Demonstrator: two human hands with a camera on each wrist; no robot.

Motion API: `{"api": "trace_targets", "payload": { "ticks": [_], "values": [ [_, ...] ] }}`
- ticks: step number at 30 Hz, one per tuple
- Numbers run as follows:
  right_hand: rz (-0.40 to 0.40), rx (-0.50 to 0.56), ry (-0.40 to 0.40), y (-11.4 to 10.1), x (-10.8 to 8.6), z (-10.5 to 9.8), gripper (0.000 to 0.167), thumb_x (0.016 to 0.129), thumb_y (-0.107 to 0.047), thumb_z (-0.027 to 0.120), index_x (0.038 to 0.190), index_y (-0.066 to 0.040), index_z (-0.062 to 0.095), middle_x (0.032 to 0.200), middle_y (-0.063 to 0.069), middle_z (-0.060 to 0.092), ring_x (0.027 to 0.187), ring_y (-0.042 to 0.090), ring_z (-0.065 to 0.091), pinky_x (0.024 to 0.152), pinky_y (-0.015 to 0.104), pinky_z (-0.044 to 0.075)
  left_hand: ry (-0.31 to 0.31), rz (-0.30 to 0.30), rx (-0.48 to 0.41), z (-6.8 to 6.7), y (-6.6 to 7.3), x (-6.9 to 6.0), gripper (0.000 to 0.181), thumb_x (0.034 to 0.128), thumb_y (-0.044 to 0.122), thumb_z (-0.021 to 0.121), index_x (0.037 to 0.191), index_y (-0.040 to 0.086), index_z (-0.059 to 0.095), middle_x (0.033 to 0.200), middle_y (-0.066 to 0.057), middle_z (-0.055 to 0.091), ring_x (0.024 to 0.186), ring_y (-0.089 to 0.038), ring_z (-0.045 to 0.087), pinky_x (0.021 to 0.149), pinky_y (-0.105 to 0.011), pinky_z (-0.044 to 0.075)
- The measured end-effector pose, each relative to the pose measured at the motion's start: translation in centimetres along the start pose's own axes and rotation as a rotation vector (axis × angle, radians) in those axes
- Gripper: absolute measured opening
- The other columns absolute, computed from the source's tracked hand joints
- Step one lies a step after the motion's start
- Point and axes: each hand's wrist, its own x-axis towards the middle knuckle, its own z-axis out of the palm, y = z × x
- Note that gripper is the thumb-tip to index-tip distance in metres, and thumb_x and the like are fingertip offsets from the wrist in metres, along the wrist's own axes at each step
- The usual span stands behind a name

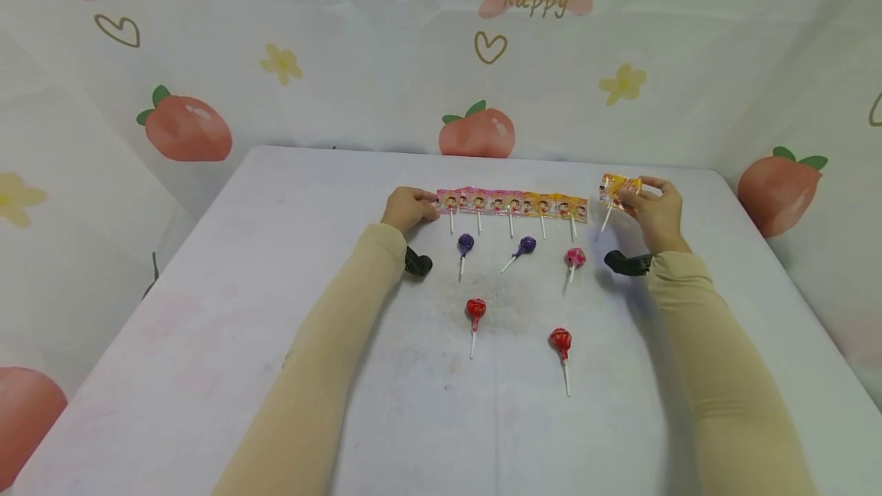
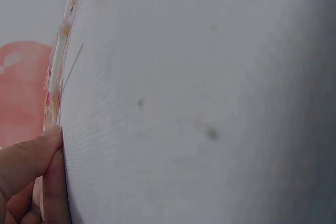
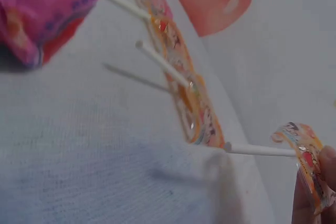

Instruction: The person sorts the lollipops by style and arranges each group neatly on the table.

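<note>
My right hand [image 1: 658,213] pinches an orange-wrapped flat lollipop [image 1: 613,190] by its wrapper, with the white stick pointing down-left. In the right wrist view that lollipop [image 3: 310,161] hangs above the table, apart from the row's right end. At the other end, my left hand [image 1: 409,209] pinches the edge of a pink-wrapped lollipop [image 1: 448,201]. This one starts a row of several flat lollipops [image 1: 513,203], pink on the left and orange on the right, wrappers touching or overlapping. In the left wrist view, thumb and finger [image 2: 37,156] grip the row's end.
Nearer me lie two purple ball lollipops [image 1: 465,243] [image 1: 527,245], a pink one [image 1: 575,257] and two red ones [image 1: 476,308] [image 1: 561,340]. They rest on the white table [image 1: 276,251]. A printed curtain [image 1: 386,60] hangs behind the table.
</note>
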Motion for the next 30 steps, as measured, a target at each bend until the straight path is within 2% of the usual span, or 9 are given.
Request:
{"api": "trace_targets", "payload": {
  "ticks": [3,5,8,10,12,15,19,23,30],
  "values": [
    [0.029,-0.088,-0.016,0.3,0.4,-0.1,0.034,0.088,0.006,0.063,0.115,-0.006,0.046,0.066,-0.009,0.066,0.061,0.001,0.063,0.060,0.014,0.051,-0.003,-0.001,0.002,0.0,0.0,-0.1,0.040,0.0791,0.006,0.075,0.118,0.012,0.071,0.087,-0.003,0.060,0.091,-0.018,0.048,0.091,-0.033,0.041],
    [0.040,-0.172,-0.029,0.6,0.6,-0.1,0.044,0.089,0.004,0.063,0.129,0.000,0.046,0.066,-0.011,0.064,0.061,-0.001,0.062,0.060,0.013,0.051,-0.001,-0.005,0.006,0.0,0.1,-0.1,0.039,0.0790,0.006,0.076,0.118,0.013,0.071,0.087,-0.003,0.060,0.092,-0.018,0.048,0.093,-0.033,0.040],
    [0.059,-0.339,-0.033,1.0,1.2,-0.3,0.062,0.090,-0.003,0.065,0.145,0.006,0.036,0.066,-0.016,0.060,0.062,-0.005,0.060,0.062,0.012,0.050,-0.002,-0.006,0.012,-0.1,0.1,-0.2,0.040,0.0790,0.006,0.076,0.118,0.013,0.071,0.087,-0.003,0.060,0.093,-0.018,0.048,0.094,-0.034,0.040],
    [0.065,-0.471,-0.031,1.3,1.4,-0.4,0.064,0.091,-0.010,0.066,0.145,0.006,0.037,0.068,-0.020,0.056,0.064,-0.009,0.057,0.062,0.010,0.049,-0.002,-0.009,0.014,-0.1,0.1,-0.2,0.040,0.0789,0.006,0.076,0.118,0.013,0.071,0.086,-0.002,0.060,0.092,-0.018,0.048,0.095,-0.034,0.041],
    [0.080,-0.557,-0.022,1.5,1.6,-0.5,0.063,0.090,-0.016,0.068,0.144,0.004,0.040,0.070,-0.021,0.055,0.064,-0.011,0.056,0.063,0.010,0.047,-0.004,-0.011,0.014,-0.1,0.1,-0.1,0.040,0.0791,0.007,0.076,0.118,0.013,0.071,0.085,-0.002,0.060,0.091,-0.018,0.048,0.095,-0.034,0.041],
    [0.098,-0.607,-0.020,1.7,1.6,-0.6,0.063,0.090,-0.018,0.069,0.142,0.005,0.042,0.072,-0.019,0.056,0.064,-0.012,0.055,0.063,0.010,0.047,-0.008,-0.012,0.007,-0.1,0.1,-0.1,0.039,0.0794,0.007,0.076,0.118,0.013,0.071,0.082,-0.001,0.060,0.088,-0.017,0.049,0.092,-0.032,0.041],
    [0.101,-0.611,-0.011,1.8,1.5,-0.6,0.062,0.089,-0.015,0.069,0.141,0.006,0.043,0.071,-0.016,0.056,0.061,-0.012,0.056,0.062,0.010,0.048,-0.013,-0.013,-0.002,-0.1,0.1,-0.1,0.039,0.0797,0.006,0.076,0.118,0.013,0.071,0.081,-0.001,0.060,0.086,-0.016,0.049,0.088,-0.031,0.041],
    [0.049,-0.671,-0.013,1.9,1.4,-0.6,0.062,0.089,-0.016,0.070,0.141,0.006,0.044,0.066,-0.020,0.054,0.059,-0.012,0.055,0.060,0.010,0.047,-0.008,-0.014,-0.007,-0.1,0.1,-0.1,0.039,0.0795,0.006,0.076,0.118,0.012,0.071,0.086,-0.002,0.063,0.086,-0.016,0.050,0.087,-0.030,0.042],
    [-0.011,-0.630,-0.085,1.7,1.2,-0.8,0.058,0.089,-0.009,0.069,0.137,0.010,0.043,0.065,-0.019,0.060,0.059,-0.008,0.060,0.059,0.013,0.051,-0.006,-0.013,-0.013,-0.1,0.1,0.0,0.039,0.0791,0.005,0.076,0.117,0.012,0.071,0.088,-0.003,0.064,0.088,-0.017,0.050,0.091,-0.032,0.042]
  ]
}}
